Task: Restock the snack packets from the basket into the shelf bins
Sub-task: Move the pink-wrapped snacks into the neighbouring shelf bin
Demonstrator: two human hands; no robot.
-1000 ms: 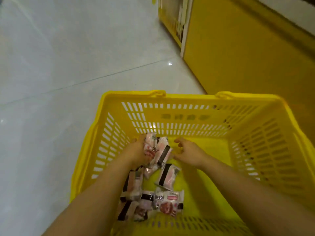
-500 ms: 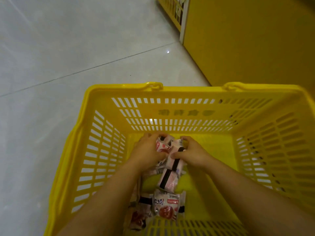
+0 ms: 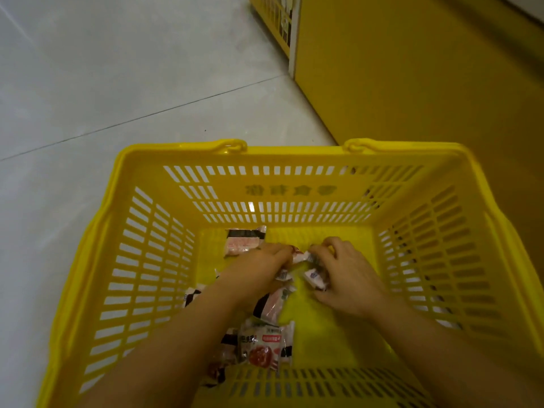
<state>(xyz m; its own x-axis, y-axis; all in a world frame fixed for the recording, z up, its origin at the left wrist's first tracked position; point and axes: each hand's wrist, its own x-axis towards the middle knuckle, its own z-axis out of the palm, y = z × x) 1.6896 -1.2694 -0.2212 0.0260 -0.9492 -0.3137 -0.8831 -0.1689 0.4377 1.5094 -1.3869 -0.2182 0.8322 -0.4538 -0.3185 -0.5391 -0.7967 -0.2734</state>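
left hand [image 3: 259,267] and right hand [image 3: 346,279] inside yellow slotted rigid-plastic basket [image 3: 265,198], fingers of each curled round crinkly pink-white film snack packets [image 3: 315,276] bunched between them. More flat packets loose on basket bottom. Glossy tile floor [image 3: 117,69] underneath.

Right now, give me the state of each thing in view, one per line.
Yellow slotted plastic basket: on the floor, packets inside.
Left hand: grips snack packets.
Right hand: pinches a small white packet.
Pink packet: loose by the far wall.
Red-printed packet: face up by the near wall.
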